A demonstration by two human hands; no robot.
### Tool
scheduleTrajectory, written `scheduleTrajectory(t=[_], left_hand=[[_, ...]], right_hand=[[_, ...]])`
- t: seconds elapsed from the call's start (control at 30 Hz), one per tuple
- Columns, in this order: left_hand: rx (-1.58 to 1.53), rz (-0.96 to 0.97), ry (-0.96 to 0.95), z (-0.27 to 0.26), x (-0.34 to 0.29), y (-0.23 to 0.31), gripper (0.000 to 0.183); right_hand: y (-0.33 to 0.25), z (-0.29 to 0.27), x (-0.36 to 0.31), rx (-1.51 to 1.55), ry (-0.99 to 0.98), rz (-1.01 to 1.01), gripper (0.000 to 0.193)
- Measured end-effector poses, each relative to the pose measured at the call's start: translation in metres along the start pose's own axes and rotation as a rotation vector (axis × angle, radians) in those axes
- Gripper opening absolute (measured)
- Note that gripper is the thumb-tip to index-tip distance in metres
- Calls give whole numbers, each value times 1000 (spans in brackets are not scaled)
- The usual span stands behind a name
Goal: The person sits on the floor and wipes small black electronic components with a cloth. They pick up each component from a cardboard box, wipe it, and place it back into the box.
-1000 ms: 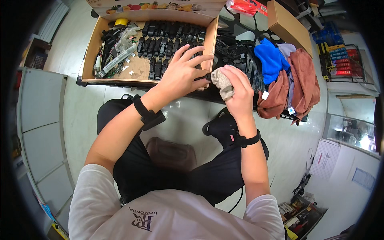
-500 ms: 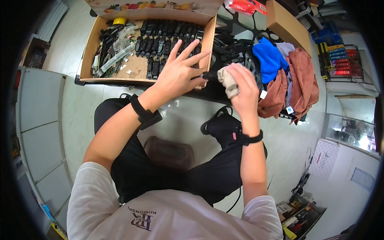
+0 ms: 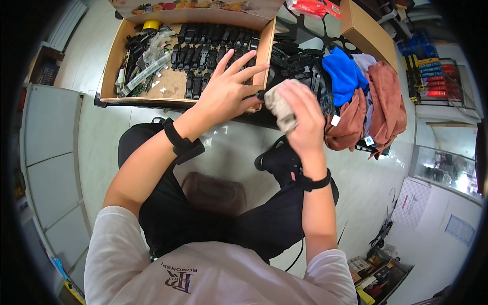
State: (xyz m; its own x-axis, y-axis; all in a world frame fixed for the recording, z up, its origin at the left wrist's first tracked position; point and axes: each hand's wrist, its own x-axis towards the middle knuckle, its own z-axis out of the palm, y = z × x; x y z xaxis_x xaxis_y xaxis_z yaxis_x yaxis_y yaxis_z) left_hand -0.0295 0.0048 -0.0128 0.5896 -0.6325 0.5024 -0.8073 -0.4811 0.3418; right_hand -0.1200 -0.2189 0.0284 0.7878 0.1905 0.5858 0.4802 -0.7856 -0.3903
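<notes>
My right hand (image 3: 308, 122) is closed round a crumpled beige cloth (image 3: 279, 108). My left hand (image 3: 227, 95) pinches a small black piece (image 3: 261, 95) between thumb and index finger, its other fingers spread over the right wall of an open cardboard box (image 3: 168, 102). The cloth meets the black piece and hides part of it. Inside the box, rows of small black plastic parts (image 3: 195, 58) lie behind my left hand. More black parts (image 3: 303, 66) are heaped right of the box, beyond the cloth.
A clear tube (image 3: 146, 75) and loose cables fill the box's left side. To the right lie a blue cloth (image 3: 345, 76) and brown cloths (image 3: 386, 101), with a cardboard carton (image 3: 367, 33) behind. A brown stool (image 3: 213, 194) stands between my legs.
My right hand and the beige cloth have shifted left and slightly toward me, up against the black piece. My left hand has barely moved.
</notes>
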Motion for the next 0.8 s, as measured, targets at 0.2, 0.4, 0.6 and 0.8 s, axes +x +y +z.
scheduleTrajectory(t=[0.2,0.4,0.6,0.8], left_hand=[[20,9,-4,-2,1,1,29],[-26,4,36,-1,0,2,22],[-57,-18,32,2,2,-1,22],[-55,-18,51,2,1,-1,20]], right_hand=[[1,11,0,8,-84,-110,43],[20,2,-11,-44,-53,128,50],[4,7,-8,21,-75,-44,49],[47,-1,-9,-117,-90,127,47]])
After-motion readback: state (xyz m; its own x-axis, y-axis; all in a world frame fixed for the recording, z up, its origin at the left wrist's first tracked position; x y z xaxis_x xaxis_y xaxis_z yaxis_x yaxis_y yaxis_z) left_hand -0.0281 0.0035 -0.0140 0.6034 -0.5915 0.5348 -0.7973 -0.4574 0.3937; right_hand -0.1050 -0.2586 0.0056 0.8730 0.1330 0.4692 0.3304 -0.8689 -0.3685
